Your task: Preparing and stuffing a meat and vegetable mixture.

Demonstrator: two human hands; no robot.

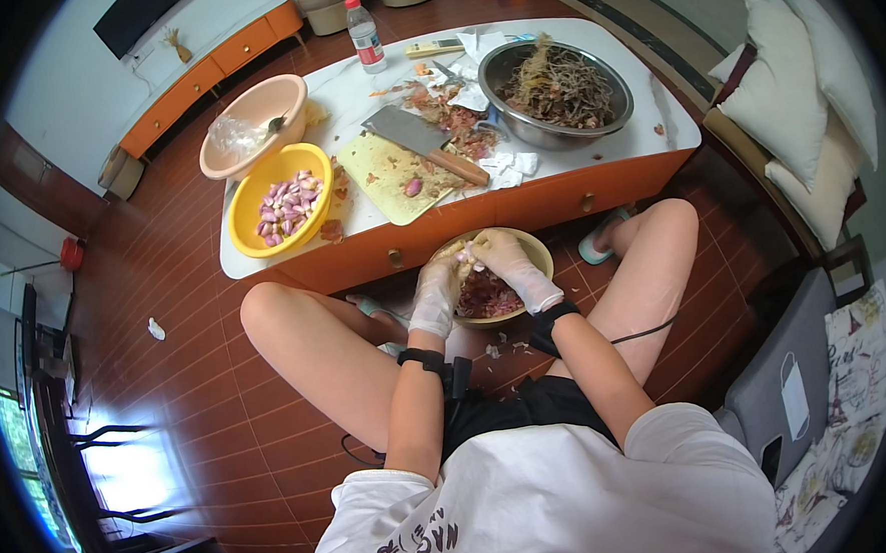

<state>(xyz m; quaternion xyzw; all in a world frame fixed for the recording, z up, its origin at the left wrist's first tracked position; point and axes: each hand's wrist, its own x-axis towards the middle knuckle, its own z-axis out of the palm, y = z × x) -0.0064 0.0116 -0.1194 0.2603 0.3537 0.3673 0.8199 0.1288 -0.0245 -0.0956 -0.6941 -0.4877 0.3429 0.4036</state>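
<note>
Thin pale gloves cover both my hands, which meet over a beige basin (541, 260) of shallots and reddish skins on the floor. My left hand (443, 276) and my right hand (500, 257) hold a pale pink shallot (466, 256) between their fingertips. Above, on the low table, peeled shallots (289, 207) lie in a yellow basin (241, 223). A cleaver (413, 131) with a wooden handle rests partly on a yellow-green cutting board (378, 176), near a single shallot (413, 187). A steel bowl (495, 116) holds dry roots and trimmings.
The table (672, 125) also bears a peach basin (211, 157) with a clear plastic bag, a water bottle (367, 38), crumpled tissues (512, 169) and scattered skins. Its orange drawer front (352, 262) stands just beyond my hands. My bent knees flank the floor basin.
</note>
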